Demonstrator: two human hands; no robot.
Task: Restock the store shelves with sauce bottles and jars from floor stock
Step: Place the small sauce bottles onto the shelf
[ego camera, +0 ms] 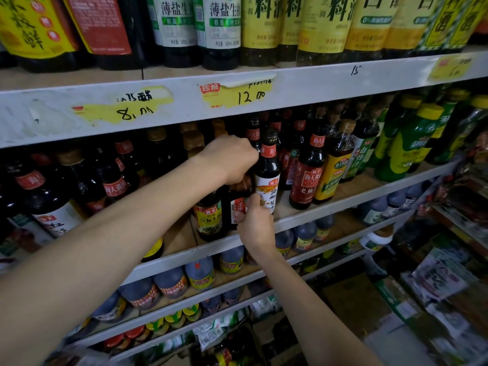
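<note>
Just one dark white-labelled sauce bottle (267, 178) stands at the front edge of the grey metal shelf (317, 220), among other bottles (307, 178); left hand (232, 158) curls beside its neck, grip unclear; right hand (254, 224) pinches its lower label.

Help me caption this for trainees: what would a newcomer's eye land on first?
Two bare arms meet at the middle shelf, where the left hand grips the neck of a dark sauce bottle and the right hand pinches its white label. Above, torn yellow price tags on the shelf edge read 8.00 and 12.00.
</note>
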